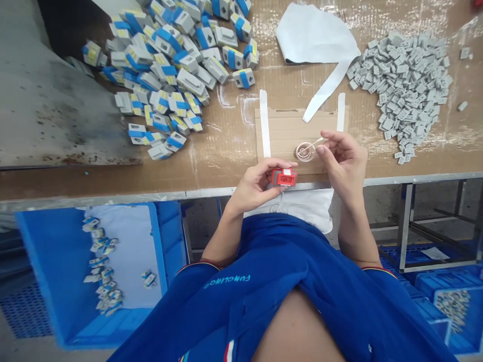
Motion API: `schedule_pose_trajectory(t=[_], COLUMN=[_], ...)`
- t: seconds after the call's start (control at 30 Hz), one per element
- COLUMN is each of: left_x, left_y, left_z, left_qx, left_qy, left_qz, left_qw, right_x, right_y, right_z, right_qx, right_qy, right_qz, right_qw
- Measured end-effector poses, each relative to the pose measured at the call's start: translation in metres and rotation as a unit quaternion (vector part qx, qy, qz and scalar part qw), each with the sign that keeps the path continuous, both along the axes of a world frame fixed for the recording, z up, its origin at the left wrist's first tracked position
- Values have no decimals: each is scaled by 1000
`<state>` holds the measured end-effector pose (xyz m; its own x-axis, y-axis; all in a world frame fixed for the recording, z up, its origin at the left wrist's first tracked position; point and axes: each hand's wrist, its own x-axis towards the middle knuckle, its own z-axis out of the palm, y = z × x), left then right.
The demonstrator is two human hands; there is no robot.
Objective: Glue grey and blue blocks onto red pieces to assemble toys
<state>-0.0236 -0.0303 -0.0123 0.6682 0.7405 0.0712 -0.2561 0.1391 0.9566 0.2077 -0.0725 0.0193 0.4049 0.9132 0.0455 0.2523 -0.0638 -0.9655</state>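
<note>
Near the table's front edge, my left hand grips a small red and grey block between thumb and fingers. My right hand pinches a thin white stick, whose far end reaches into a small round clear dish. The dish rests on a cardboard sheet that has white tape strips along both sides. The block is just left of and below the dish, apart from it. What the dish holds is too small to tell.
Grey blocks with blue and yellow bands are piled at the back left. Small grey pieces form a heap at the right, beside a white cloth. Below the table's left part is a blue bin containing several blocks.
</note>
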Motion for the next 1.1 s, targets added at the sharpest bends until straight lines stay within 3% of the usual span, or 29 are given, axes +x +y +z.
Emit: schedule_pose_trajectory(t=[0.23, 0.63, 1.1], left_x=[0, 2, 2], left_y=[0, -3, -2], left_z=[-4, 0, -3], left_qx=[49, -5, -4], left_qy=[29, 70, 92], left_qz=[-1, 11, 24], left_qw=[998, 997, 995], right_x=[-5, -9, -8], right_y=[7, -3, -4], right_z=[1, 16, 3], right_qx=[6, 14, 14], right_qy=[-39, -52, -9], right_qz=[2, -6, -73], right_qw=[999, 999, 997])
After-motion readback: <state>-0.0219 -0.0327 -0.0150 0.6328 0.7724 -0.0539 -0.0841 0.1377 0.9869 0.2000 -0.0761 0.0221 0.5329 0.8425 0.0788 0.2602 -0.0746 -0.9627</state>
